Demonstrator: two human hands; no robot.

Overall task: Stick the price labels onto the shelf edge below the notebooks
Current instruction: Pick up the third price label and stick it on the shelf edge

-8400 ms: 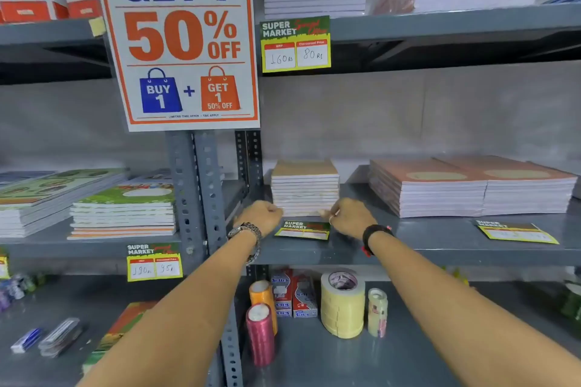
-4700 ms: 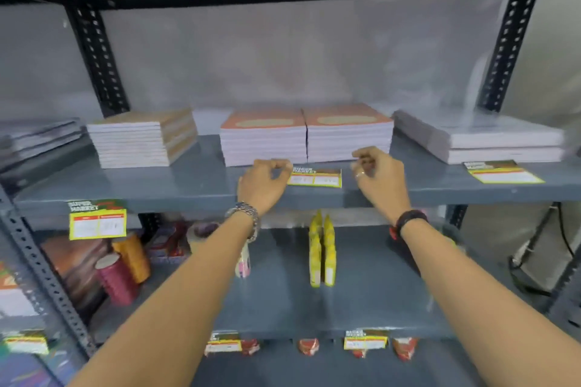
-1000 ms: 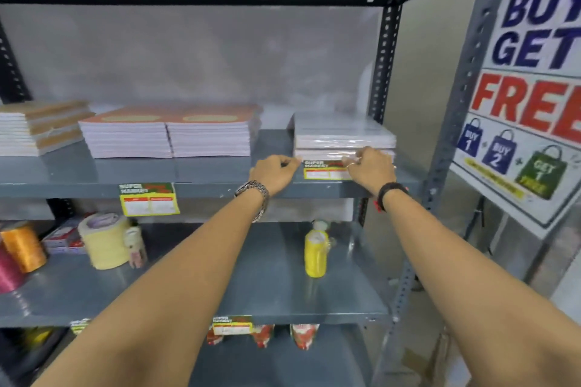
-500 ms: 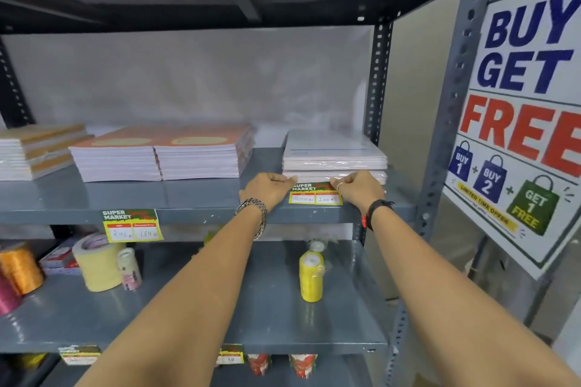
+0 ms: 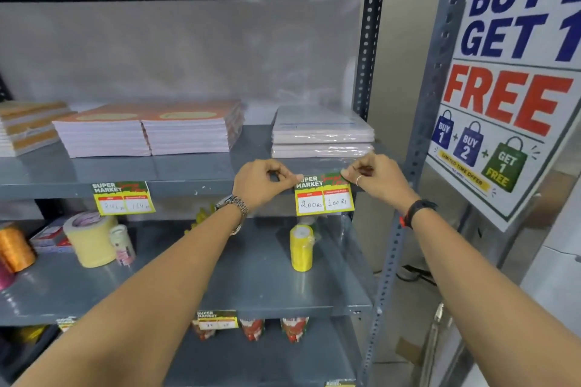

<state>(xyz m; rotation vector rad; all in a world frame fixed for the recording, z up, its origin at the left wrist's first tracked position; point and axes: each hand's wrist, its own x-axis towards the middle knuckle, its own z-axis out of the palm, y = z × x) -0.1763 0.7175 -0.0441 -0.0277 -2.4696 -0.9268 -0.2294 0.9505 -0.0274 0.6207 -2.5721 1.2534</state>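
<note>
A yellow and green price label [image 5: 323,196] reading 200 and 100 hangs against the grey shelf edge [image 5: 195,187], below a stack of plastic-wrapped white notebooks [image 5: 322,132]. My left hand [image 5: 262,184] pinches its top left corner. My right hand [image 5: 375,174] pinches its top right corner. Another label [image 5: 123,198] is stuck on the same edge further left, below two stacks of orange-covered notebooks [image 5: 147,130].
The lower shelf holds a yellow spool [image 5: 301,247], a wide tape roll [image 5: 91,239], a small bottle [image 5: 123,244] and an orange spool [image 5: 15,250]. A grey upright post [image 5: 418,141] carries a "BUY GET FREE" sign [image 5: 515,72] on the right.
The label has come down from lying flat on the shelf top to hanging upright against the front edge. Both hands still pinch its top corners.
</note>
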